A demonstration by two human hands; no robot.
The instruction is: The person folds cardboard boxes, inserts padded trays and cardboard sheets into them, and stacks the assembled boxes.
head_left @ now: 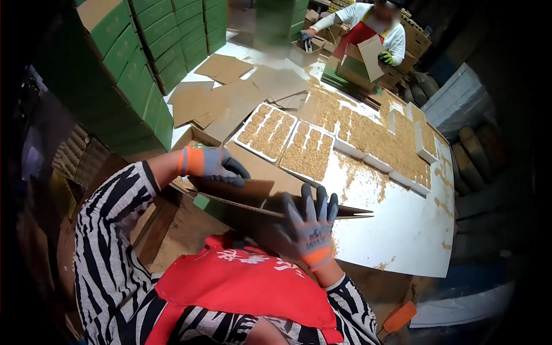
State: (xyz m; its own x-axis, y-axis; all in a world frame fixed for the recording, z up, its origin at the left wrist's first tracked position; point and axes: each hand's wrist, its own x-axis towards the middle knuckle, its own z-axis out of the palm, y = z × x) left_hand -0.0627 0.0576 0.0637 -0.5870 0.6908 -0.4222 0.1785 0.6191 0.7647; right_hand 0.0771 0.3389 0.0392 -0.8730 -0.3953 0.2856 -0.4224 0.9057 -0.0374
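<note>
Head view, your left hand: Your left hand, in a grey and orange glove, was bent over the left part of the cardboard carton, fingers curled down at its upper edge; whether they gripped it, you could not tell from this view.
Head view, your right hand: Your right hand, gloved alike, was released, its fingers extended and spread at the right part of the carton; firm contact could not be made out.
Carton: It lay partly folded in front of your red apron, along the near edge of the white tabletop, its flaps pointing right.
Open box: Just beyond your left hand stood an open box, partly hidden.
Trays: Two white trays of brown, grain-like material lay side by side past the carton; more filled trays sat farther right, with loose bits scattered around them.
Cardboard: Flat sheets overlapped on the tabletop, left of the trays.
Green boxes: Tall stacks rose at the left.
Far side: Another person had one gloved hand at an upright, open carton and the other over a small box.
Lower right: An orange object lay below the tabletop's edge.
</note>
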